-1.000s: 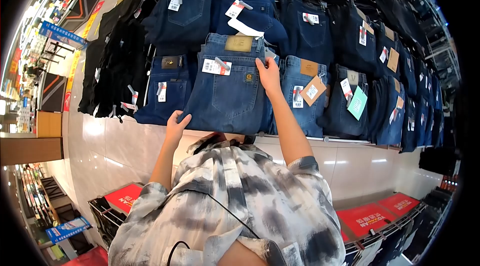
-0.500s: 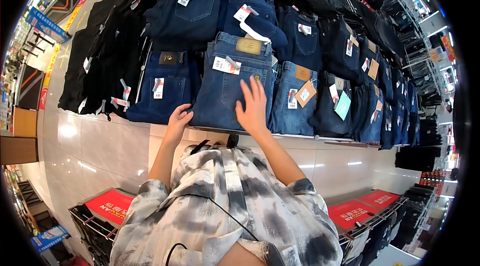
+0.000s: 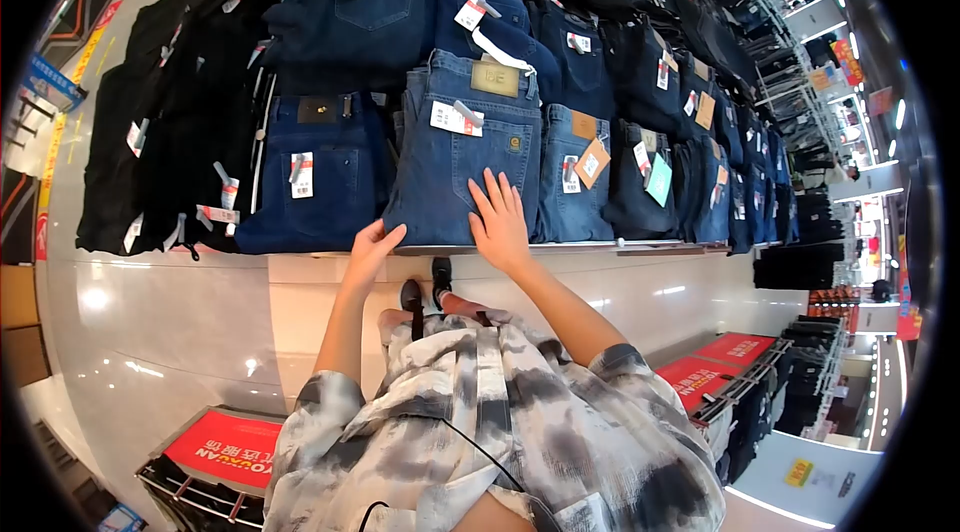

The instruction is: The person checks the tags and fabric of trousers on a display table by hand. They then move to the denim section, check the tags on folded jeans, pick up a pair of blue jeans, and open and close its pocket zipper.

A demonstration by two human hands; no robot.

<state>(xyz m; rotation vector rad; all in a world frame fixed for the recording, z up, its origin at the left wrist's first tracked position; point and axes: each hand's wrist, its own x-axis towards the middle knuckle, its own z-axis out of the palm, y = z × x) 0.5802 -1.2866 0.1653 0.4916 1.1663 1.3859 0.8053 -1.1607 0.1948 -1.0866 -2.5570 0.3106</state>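
Note:
A folded pair of blue jeans (image 3: 435,167) with a tan waistband patch (image 3: 494,79) and a white-and-red price tag (image 3: 456,119) lies on top of a stack at the display's front edge. My left hand (image 3: 374,254) pinches its lower left corner, thumb on top; the other fingertips are partly hidden. On the lower back pocket, my right hand (image 3: 501,230) rests flat with its fingers spread. To the left are darker folded jeans (image 3: 318,177) with a tag. On the right sit lighter blue jeans (image 3: 570,197) with a brown hang tag (image 3: 592,163).
More folded jeans (image 3: 365,7) fill the rows behind. Black trousers (image 3: 165,132) hang over the display's left end. Low racks with red signs (image 3: 225,445) stand behind me on both sides. Pale tiled floor (image 3: 180,332) lies between them and the display.
My right hand has slid down the jeans, from beside the pocket emblem to below it. My left hand stays at the lower left corner. The view has shifted slightly.

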